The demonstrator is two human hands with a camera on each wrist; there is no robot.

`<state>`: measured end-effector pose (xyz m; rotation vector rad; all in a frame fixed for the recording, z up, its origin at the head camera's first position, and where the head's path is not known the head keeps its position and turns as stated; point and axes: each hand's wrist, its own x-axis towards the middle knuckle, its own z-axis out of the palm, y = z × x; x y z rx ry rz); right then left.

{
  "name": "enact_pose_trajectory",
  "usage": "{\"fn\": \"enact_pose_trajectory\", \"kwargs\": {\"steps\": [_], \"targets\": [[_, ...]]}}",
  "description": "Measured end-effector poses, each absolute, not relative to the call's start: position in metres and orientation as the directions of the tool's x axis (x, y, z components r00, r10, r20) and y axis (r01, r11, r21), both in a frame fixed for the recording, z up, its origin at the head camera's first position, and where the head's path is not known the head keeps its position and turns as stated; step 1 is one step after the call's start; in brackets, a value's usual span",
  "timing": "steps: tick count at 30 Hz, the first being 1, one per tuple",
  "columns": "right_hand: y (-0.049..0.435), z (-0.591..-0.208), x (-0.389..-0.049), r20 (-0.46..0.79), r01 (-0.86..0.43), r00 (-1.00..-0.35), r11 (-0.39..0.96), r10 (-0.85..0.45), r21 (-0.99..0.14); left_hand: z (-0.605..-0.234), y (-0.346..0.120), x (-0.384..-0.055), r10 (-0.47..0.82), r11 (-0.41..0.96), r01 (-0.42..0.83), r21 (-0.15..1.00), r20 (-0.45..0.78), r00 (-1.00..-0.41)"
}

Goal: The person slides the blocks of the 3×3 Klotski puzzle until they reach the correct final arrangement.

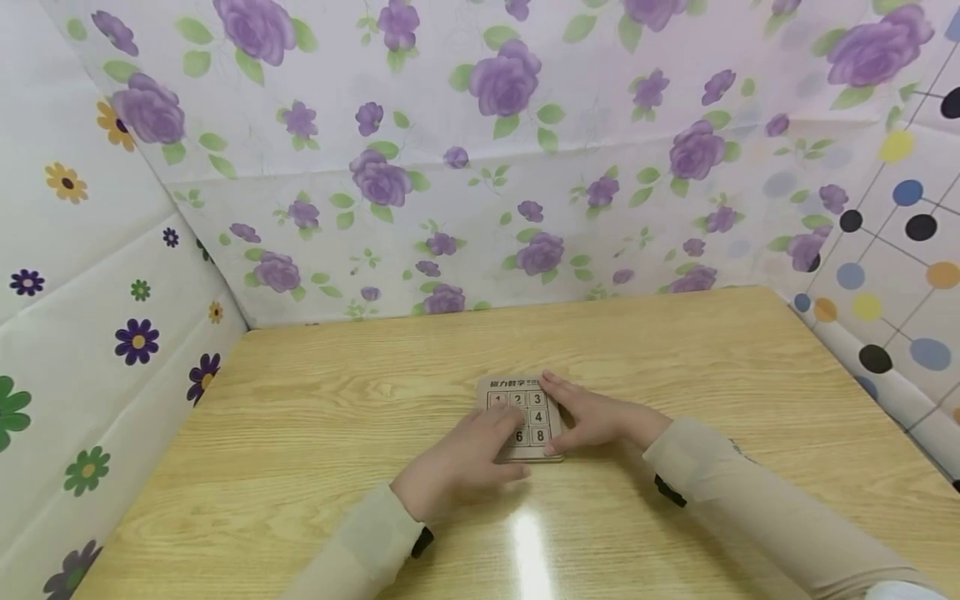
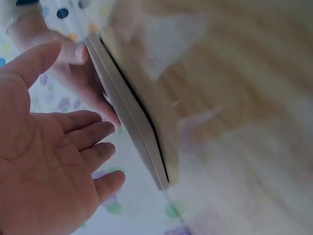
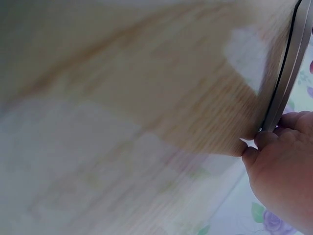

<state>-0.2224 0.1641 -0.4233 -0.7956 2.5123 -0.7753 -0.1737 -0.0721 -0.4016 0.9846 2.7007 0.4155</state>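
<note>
A flat number slide puzzle (image 1: pixel 537 417) with a light wooden look lies on the table, its printed title along the far edge. Tiles 1, 2, 3, 4, 6 and 8 show; the lower left part is hidden under my left hand (image 1: pixel 471 454). That hand reaches over the tiles with loosely extended fingers, the fingertips near the middle of the grid. My right hand (image 1: pixel 596 417) grips the puzzle's right side, thumb at the near corner and a finger at the far one. The left wrist view shows the puzzle's thin edge (image 2: pixel 131 107) beyond the open left palm.
The wood-grain table (image 1: pixel 337 400) spreads around the puzzle, with a bright reflection in front. A wall cloth with purple flowers (image 1: pixel 506 79) hangs behind the table. Patterned sheets stand at its left (image 1: pixel 82 375) and right (image 1: pixel 892 250).
</note>
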Motion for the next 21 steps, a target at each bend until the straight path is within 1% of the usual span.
{"fn": "enact_pose_trajectory", "kwargs": {"steps": [4, 8, 12, 21], "targets": [[0.1632, -0.4227, -0.2223, -0.178, -0.418, -0.757, 0.675, -0.629, -0.608, -0.4014, -0.0668, -0.1665, 0.683, 0.717, 0.629, 0.300, -0.123, -0.720], [0.1634, -0.4241, -0.2237, -0.178, -0.428, -0.755, 0.680, -0.631, -0.596, -0.4019, -0.0644, -0.1630, 0.682, 0.726, 0.641, 0.251, -0.137, -0.719], [0.1637, -0.4242, -0.2244, -0.178, -0.427, -0.758, 0.683, -0.628, -0.592, -0.4030, -0.0634, -0.1626, 0.685, 0.725, 0.650, 0.227, -0.142, -0.714], [0.1646, -0.4240, -0.2226, -0.187, -0.413, -0.758, 0.682, -0.625, -0.603, -0.4030, -0.0616, -0.1628, 0.686, 0.721, 0.642, 0.260, -0.136, -0.715]]}}
